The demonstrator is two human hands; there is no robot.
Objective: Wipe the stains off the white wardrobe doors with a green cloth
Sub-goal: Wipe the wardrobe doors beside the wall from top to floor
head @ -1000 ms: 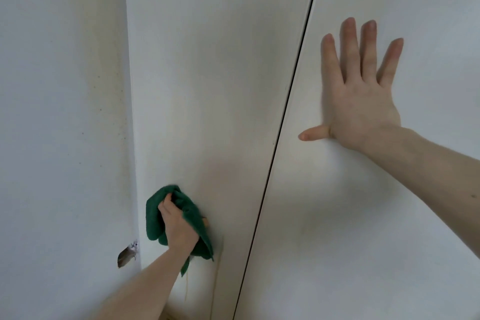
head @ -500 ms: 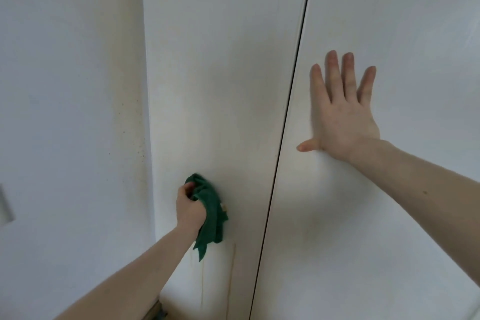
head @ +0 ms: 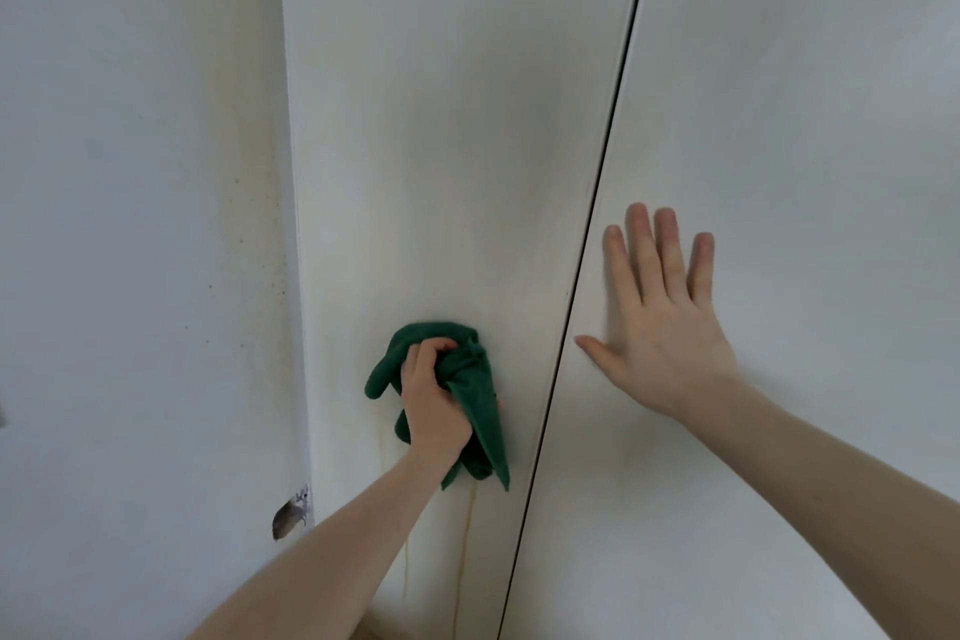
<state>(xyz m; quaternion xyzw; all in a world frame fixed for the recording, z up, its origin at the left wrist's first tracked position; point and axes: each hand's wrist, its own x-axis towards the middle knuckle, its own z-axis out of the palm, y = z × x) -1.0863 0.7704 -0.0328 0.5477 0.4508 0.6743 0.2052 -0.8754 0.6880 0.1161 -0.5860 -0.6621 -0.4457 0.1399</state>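
Now the green cloth (head: pixel 470 395) is bunched into a crumpled wad, deep bottle green, with one rounded lobe poking out at nine o'clock and a long pointed tail hanging down at six. It sits pressed against the left door (head: pixel 441 146) of the white wardrobe, low on the panel, just left of the dark gap (head: pixel 587 244) between the two doors. The left hand (head: pixel 431 405) has it firmly gripped, fingers curled over the top of the wad, knuckles facing the camera, and the cloth spills out around the hand at twelve, three and nine o'clock. Thin yellowish drip streaks (head: pixel 465 551) run down the door at six o'clock from the cloth. Over at three o'clock from the cloth, across the gap, the right hand (head: pixel 662 327) lies flat on the right door (head: pixel 805 146), fingers straight and slightly spread, thumb pointing back toward the gap, holding nothing. The cloth and that hand are well apart. At nine o'clock, the side wall (head: pixel 130 224) shows faint dark specks.
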